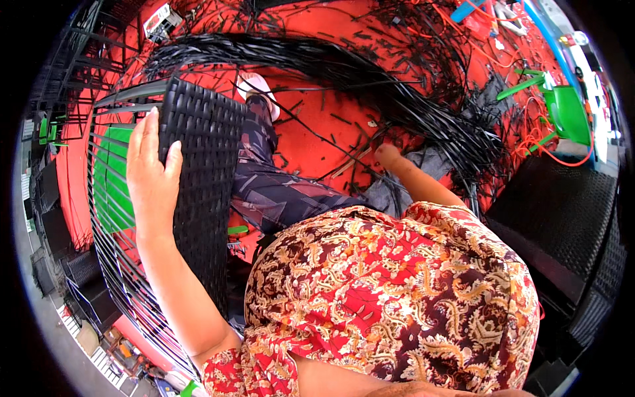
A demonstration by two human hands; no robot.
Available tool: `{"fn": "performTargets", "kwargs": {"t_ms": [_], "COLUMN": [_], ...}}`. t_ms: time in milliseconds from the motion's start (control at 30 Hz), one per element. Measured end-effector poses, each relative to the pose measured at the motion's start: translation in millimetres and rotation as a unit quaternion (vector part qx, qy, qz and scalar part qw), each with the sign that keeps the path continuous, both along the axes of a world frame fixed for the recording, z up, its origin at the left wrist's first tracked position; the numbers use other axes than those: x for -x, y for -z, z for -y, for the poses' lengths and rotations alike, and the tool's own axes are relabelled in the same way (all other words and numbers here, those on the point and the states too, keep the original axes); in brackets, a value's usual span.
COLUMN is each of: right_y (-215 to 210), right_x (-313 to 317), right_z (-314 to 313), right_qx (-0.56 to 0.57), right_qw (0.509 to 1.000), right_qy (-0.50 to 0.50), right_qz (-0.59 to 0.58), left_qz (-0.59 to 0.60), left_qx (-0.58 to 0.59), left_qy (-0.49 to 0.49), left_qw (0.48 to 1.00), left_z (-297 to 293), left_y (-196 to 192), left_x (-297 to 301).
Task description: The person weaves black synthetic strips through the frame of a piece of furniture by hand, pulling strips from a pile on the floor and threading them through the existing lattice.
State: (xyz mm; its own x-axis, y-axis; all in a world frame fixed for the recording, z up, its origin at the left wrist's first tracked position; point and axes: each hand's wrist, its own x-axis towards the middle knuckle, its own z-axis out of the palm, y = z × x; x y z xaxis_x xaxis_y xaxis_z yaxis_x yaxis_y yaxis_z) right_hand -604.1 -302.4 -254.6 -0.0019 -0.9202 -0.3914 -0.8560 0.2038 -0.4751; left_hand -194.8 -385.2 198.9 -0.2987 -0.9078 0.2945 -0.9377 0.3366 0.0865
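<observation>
A black woven furniture piece (202, 145) stands upright at my left, with a tight basket weave on its near face. Long unwoven strips (109, 228) span its left side. Across its edge lies my left hand (151, 172), fingers stretched out along the strips and thumb apart against the weave. My right hand (389, 156) is out over the red floor, right of my leg, and looks closed. What it may hold is too small to make out. A thin black strand (317, 137) runs from near the woven piece's top toward that hand.
A thick bundle of black strips (344, 66) arcs across the red floor covering (301, 119), among scattered offcuts. At right are a green plastic stool (567, 116), an orange hose (529, 135) and a black woven panel (559, 218). Black frames (79, 73) stand far left.
</observation>
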Motion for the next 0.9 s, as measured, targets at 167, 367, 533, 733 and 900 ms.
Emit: {"fn": "performTargets", "kwargs": {"t_ms": [167,367,533,733,900], "right_y": [-48.9,-159.7,-109.4,-41.0,19.3], "right_x": [-12.9,-129.0,-211.3,-179.8,-51.5], "right_z": [78.8,143.6,149.5,17.8,-102.2], "right_qx": [0.339,0.164,0.058,-0.152,-0.325], "right_qw": [0.937,0.980,0.966,0.953,0.836], "right_qy": [0.067,-0.104,-0.119,-0.167,-0.442], "right_qz": [0.053,0.047,0.223,0.200,-0.027], "left_qz": [0.021,0.012,0.006,-0.008,-0.015], "left_qx": [-0.004,-0.022,-0.028,-0.032,-0.031], "left_qy": [-0.015,-0.029,-0.028,-0.028,-0.040], "left_qw": [1.000,0.999,0.999,0.999,0.999], "left_z": [-14.3,-27.3,-23.5,-23.6,-32.2], "left_y": [-17.2,-32.0,-32.7,-32.9,-32.3], "left_x": [12.0,17.5,23.0,25.2,23.2]}}
